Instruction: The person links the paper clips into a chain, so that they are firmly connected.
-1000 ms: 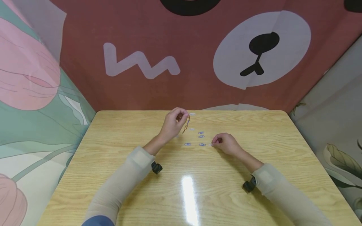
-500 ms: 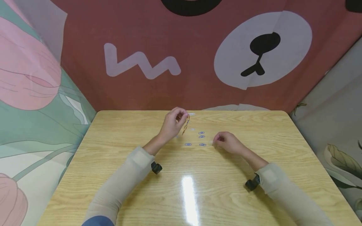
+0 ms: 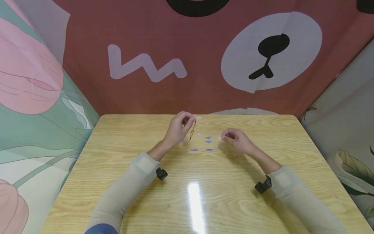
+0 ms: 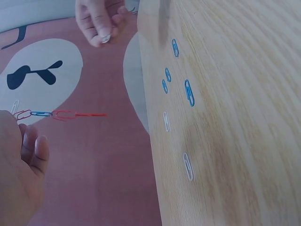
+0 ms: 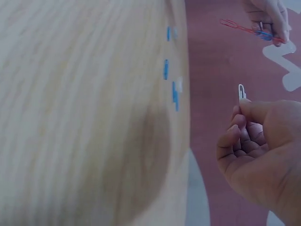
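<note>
Red and blue, the chain [image 4: 52, 114] hangs pinched in the left hand [image 3: 179, 127]; loose clips [image 4: 189, 92] lie on the desk [image 3: 228, 198] between; the right hand [image 3: 237, 142] pinches a white clip [image 5: 241, 92]. Linking looks underway; the next move probably calls for steadying the chain's free end.

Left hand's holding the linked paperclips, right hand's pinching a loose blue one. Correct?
Not quite, the color is off: the right hand pinches a white paperclip, as the right wrist view shows. The rest is right: the left hand holds the linked paperclips.
</note>
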Demonstrator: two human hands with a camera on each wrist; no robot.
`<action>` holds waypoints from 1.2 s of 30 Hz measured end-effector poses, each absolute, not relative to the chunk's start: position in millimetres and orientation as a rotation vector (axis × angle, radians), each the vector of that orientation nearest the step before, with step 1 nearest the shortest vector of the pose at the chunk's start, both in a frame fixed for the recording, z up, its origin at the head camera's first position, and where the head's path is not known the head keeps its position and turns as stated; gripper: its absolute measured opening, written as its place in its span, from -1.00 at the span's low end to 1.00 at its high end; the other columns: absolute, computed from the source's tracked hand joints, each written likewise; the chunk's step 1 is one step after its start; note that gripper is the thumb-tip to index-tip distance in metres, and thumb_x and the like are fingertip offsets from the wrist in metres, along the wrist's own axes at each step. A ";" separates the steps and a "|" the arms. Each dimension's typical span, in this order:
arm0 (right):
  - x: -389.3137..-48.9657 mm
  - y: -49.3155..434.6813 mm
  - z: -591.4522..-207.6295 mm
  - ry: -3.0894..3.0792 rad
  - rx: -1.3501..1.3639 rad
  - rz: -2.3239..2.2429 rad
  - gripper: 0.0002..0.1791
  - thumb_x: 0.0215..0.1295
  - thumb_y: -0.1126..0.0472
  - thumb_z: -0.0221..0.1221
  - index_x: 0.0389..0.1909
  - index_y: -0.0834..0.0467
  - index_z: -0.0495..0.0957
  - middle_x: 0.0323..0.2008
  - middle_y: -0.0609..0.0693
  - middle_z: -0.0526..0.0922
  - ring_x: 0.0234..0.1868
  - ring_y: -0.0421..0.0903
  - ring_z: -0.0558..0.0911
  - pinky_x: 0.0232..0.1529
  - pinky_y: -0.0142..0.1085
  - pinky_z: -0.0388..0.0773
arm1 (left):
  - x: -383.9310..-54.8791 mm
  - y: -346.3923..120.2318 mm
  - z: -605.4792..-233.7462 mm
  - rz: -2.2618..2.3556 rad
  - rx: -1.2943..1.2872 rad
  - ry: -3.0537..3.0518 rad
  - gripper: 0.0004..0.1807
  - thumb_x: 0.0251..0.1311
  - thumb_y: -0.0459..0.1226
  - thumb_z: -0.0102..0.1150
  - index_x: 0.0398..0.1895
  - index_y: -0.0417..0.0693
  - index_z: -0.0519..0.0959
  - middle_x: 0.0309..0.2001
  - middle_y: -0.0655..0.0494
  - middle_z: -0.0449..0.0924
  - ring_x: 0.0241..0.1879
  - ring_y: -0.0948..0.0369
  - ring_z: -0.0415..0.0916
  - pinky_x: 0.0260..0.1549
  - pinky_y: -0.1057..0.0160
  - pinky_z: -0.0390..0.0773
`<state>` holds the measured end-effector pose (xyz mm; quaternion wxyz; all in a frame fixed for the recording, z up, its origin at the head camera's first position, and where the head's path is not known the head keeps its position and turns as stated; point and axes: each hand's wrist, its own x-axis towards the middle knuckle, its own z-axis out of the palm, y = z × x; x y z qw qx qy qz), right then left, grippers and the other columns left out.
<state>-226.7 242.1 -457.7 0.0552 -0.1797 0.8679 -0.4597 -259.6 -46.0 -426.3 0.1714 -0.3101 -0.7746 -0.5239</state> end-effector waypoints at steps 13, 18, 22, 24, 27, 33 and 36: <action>-233.2 232.1 -418.5 2.690 -0.527 -1.470 -0.87 0.53 0.26 0.14 -0.18 0.26 0.57 -0.46 0.14 0.47 -0.53 -0.14 0.35 -0.55 -0.33 0.32 | -258.4 -42.7 -424.4 -1.484 -0.894 -2.214 -0.90 0.46 -0.38 0.13 -0.20 -0.27 0.58 -0.31 -0.03 0.55 -0.35 0.15 0.51 -0.38 0.34 0.56; -232.9 225.0 -406.2 2.699 -0.544 -1.503 -0.88 0.52 0.24 0.15 -0.18 0.24 0.57 -0.47 0.10 0.46 -0.52 -0.11 0.35 -0.52 -0.31 0.32 | -258.4 -40.4 -424.3 -1.486 -0.903 -2.209 -0.91 0.45 -0.39 0.15 -0.19 -0.28 0.58 -0.31 -0.03 0.56 -0.36 0.17 0.50 -0.38 0.34 0.56; -232.1 216.8 -396.8 2.733 -0.569 -1.510 -0.86 0.52 0.21 0.16 -0.20 0.22 0.58 -0.47 0.14 0.46 -0.52 -0.09 0.34 -0.51 -0.31 0.31 | -258.5 -38.6 -424.0 -1.491 -0.910 -2.202 -0.92 0.44 -0.40 0.15 -0.20 -0.29 0.59 -0.31 -0.03 0.56 -0.36 0.18 0.50 -0.38 0.34 0.56; -231.1 211.4 -392.0 2.754 -0.580 -1.516 -0.86 0.51 0.21 0.17 -0.20 0.22 0.59 -0.45 0.17 0.48 -0.50 -0.08 0.35 -0.50 -0.31 0.31 | -258.7 -37.7 -423.8 -1.487 -0.917 -2.198 -0.92 0.44 -0.41 0.15 -0.20 -0.29 0.59 -0.31 -0.04 0.57 -0.36 0.17 0.50 -0.38 0.34 0.57; -230.5 202.6 -385.5 2.780 -0.599 -1.531 -0.86 0.51 0.21 0.18 -0.19 0.23 0.59 -0.41 0.17 0.51 -0.48 -0.07 0.36 -0.49 -0.32 0.31 | -258.9 -36.4 -423.0 -1.474 -0.927 -2.197 -0.92 0.43 -0.41 0.16 -0.20 -0.30 0.59 -0.31 -0.05 0.56 -0.37 0.17 0.50 -0.37 0.33 0.57; -232.2 186.7 -375.9 2.785 -0.609 -1.555 -0.89 0.50 0.24 0.19 -0.17 0.22 0.58 -0.41 0.07 0.51 -0.45 -0.05 0.39 -0.47 -0.33 0.33 | -258.8 -34.0 -421.9 -1.456 -0.942 -2.196 -0.94 0.42 -0.41 0.18 -0.23 -0.28 0.59 -0.33 -0.03 0.56 -0.40 0.20 0.49 -0.40 0.34 0.55; -233.3 181.6 -374.0 2.801 -0.587 -1.535 -0.91 0.49 0.24 0.19 -0.17 0.20 0.58 -0.40 0.05 0.52 -0.45 -0.04 0.41 -0.48 -0.33 0.35 | -258.6 -32.9 -421.3 -1.450 -0.950 -2.196 -0.94 0.42 -0.41 0.18 -0.23 -0.27 0.59 -0.32 -0.02 0.56 -0.41 0.20 0.48 -0.40 0.33 0.55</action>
